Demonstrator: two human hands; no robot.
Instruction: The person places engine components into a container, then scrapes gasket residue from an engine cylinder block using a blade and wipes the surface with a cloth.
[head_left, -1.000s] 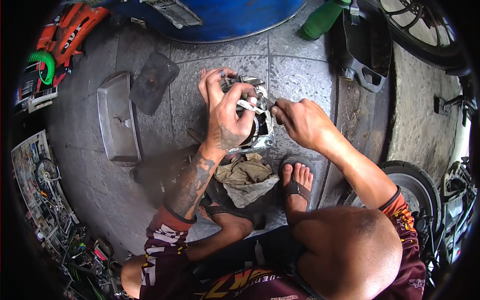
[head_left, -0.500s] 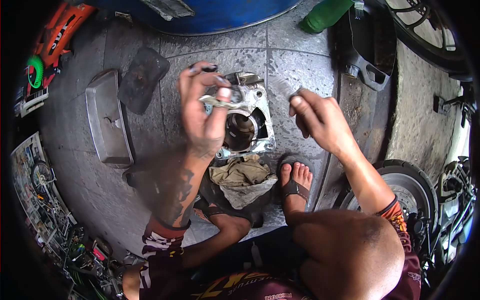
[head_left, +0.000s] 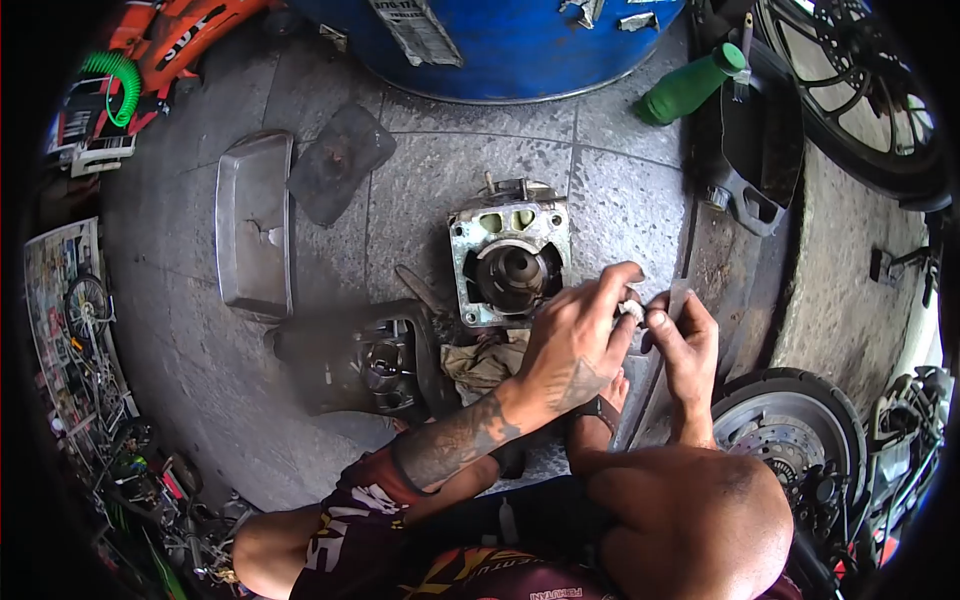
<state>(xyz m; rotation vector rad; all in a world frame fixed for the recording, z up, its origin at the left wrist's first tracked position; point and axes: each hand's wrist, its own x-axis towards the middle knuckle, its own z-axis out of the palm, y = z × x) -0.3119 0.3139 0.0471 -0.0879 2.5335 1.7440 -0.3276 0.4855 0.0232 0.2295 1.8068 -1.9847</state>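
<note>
A metal pan (head_left: 252, 200) lies on the floor (head_left: 630, 215), its long side running away from the person, with a black mat (head_left: 335, 170) just beside its far end. Nearer the person is a dark part (head_left: 385, 362), partly blurred. To its right, a rag (head_left: 482, 365) is bunched close to the near edge of the block (head_left: 490, 215). The block sits on the floor with its round bore facing up, beyond the hands and to their left; the left hand (head_left: 572, 345) is the nearer one.

The left hand's fingers are bent nearly closed, pinching a small pale piece (head_left: 632, 308) at their tips. Its full shape is hidden. The right hand (head_left: 690, 355) is just to the right, its fingers drawn together on a thin blade (head_left: 678, 297). The blade's visible end points away from the person, its long axis roughly across the line from hand to hand. The pale piece lies just left of it; whether they touch, I cannot tell.

Farther off, a green bottle (head_left: 690, 88) lies tilted beside a cut-open black jug (head_left: 757, 110).
</note>
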